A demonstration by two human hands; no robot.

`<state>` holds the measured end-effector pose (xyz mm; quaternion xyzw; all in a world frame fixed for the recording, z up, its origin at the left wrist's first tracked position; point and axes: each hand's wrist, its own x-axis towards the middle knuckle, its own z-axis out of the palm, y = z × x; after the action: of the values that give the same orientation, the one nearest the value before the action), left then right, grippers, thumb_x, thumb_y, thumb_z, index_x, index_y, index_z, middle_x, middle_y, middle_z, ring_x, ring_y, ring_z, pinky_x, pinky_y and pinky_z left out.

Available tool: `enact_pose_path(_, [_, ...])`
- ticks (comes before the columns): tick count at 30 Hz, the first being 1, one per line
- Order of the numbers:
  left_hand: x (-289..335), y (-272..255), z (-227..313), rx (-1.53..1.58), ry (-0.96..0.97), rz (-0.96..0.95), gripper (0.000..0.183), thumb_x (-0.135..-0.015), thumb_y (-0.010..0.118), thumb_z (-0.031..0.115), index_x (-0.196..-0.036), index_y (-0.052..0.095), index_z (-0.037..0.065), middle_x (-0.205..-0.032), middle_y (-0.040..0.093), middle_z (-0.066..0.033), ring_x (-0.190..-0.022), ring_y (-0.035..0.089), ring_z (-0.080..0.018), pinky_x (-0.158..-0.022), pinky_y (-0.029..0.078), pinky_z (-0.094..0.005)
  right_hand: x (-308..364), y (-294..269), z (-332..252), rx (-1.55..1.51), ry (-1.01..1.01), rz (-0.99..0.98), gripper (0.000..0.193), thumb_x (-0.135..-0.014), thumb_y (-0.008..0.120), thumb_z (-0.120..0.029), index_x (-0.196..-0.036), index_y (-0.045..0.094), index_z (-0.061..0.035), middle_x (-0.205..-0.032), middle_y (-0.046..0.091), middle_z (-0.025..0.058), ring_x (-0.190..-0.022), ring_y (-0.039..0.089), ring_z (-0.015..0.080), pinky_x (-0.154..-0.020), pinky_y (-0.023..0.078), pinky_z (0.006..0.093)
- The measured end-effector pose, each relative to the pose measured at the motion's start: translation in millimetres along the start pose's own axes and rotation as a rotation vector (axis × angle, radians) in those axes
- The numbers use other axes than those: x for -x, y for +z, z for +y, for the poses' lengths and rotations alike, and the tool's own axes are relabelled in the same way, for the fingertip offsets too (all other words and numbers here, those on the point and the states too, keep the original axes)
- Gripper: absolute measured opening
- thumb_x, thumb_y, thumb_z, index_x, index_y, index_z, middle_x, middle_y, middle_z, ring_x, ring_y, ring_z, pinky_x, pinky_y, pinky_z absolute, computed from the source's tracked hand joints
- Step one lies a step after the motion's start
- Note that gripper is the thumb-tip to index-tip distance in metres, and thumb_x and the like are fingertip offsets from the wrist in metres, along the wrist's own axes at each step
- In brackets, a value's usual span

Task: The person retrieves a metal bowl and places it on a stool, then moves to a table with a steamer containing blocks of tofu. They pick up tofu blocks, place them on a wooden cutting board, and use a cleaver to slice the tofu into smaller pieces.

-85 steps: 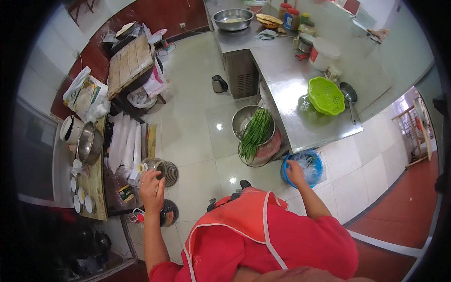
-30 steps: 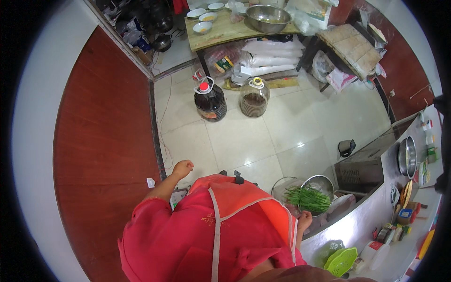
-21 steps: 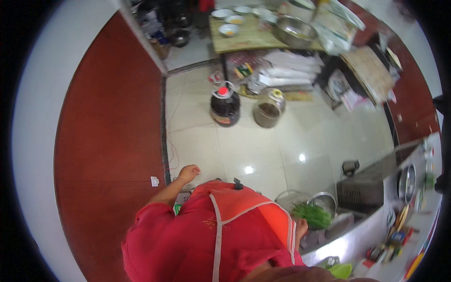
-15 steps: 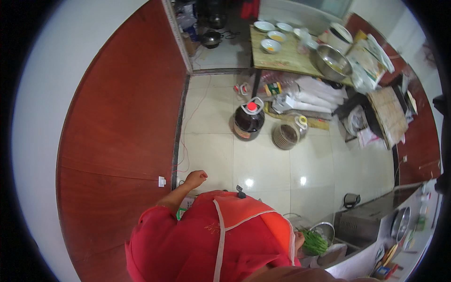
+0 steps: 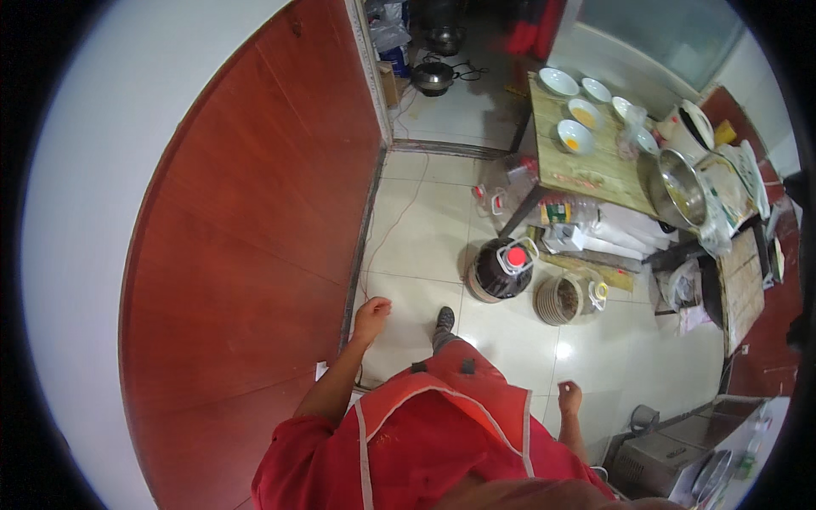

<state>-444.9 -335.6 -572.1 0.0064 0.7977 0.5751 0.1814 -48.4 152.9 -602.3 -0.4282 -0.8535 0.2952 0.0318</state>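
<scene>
My left hand (image 5: 372,318) hangs beside the red-brown wall panel, fingers loosely curled with nothing in them. On the other side of my body, my right hand (image 5: 570,396) is held low over the tiled floor, half curled and also bare of any object. Neither hand touches anything. Ahead on the floor stand a big dark jug (image 5: 500,270) with a red cap and a clear ribbed jug (image 5: 561,299) with a yellow cap, partly filled with something brown. One shoe (image 5: 445,320) shows in front of my red apron (image 5: 459,374).
A wooden table (image 5: 595,170) ahead right bears several white bowls and a steel basin (image 5: 677,189); bottles and white bags lie beneath. A thin red cable (image 5: 393,223) runs along the left wall. Beyond the doorway sits a dark pot (image 5: 433,77). A metal-fronted counter (image 5: 654,463) stands right.
My view has moved forward and swung left. My right hand has come out from beside the green vegetables, which are now out of view. A foot has stepped forward.
</scene>
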Motion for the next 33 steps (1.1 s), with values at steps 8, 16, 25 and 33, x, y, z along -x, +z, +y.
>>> enact_pose_path(8, [-14.0, -129.0, -75.6, -0.652, -0.315, 0.315, 0.016, -0.076, 0.068, 0.008, -0.091, 0.068, 0.003, -0.085, 0.068, -0.0087, -0.079, 0.066, -0.0196, -0.07, 0.053, -0.0325, -274.5, 104.6, -274.8, 0.001, -0.343, -0.162, 0.023, -0.087, 0.065, -0.024, -0.087, 0.069, -0.0018, -0.07, 0.065, 0.0184, -0.063, 0.065, 0.0267, -0.059, 0.048, 0.0393])
enact_pose_path(16, [-143.0, -146.0, -80.0, 0.187, -0.546, 0.425, 0.013, -0.076, 0.064, -0.001, -0.089, 0.067, 0.0, -0.071, 0.066, -0.0104, -0.061, 0.066, -0.02, -0.052, 0.054, -0.0302, -408.0, 152.9, -492.6, -0.104, -0.49, -0.363, 0.012, -0.09, 0.061, -0.016, -0.092, 0.07, -0.0075, -0.064, 0.065, 0.0069, -0.054, 0.059, 0.0146, -0.052, 0.047, 0.0315])
enact_pose_path(25, [-515.1, -143.5, 68.7, -0.025, -0.151, 0.205, 0.015, -0.076, 0.063, 0.005, -0.09, 0.068, 0.003, -0.077, 0.068, -0.006, -0.068, 0.065, -0.0153, -0.062, 0.053, -0.0308, -470.8, 157.5, -505.9, 0.155, -0.211, -0.467, 0.024, -0.086, 0.06, -0.03, -0.093, 0.071, -0.0107, -0.071, 0.069, 0.0113, -0.067, 0.069, 0.0289, -0.063, 0.053, 0.0396])
enact_pose_path(33, [-721.9, -133.8, 90.6, -0.338, 0.032, 0.033, 0.02, -0.085, 0.057, 0.017, -0.094, 0.072, 0.007, -0.09, 0.071, -0.0112, -0.077, 0.068, -0.02, -0.067, 0.055, -0.0336, -667.5, 211.3, -572.2, -0.045, -0.171, -0.55, 0.02, -0.088, 0.059, -0.022, -0.094, 0.071, -0.0082, -0.084, 0.07, 0.0143, -0.075, 0.068, 0.0238, -0.069, 0.053, 0.037])
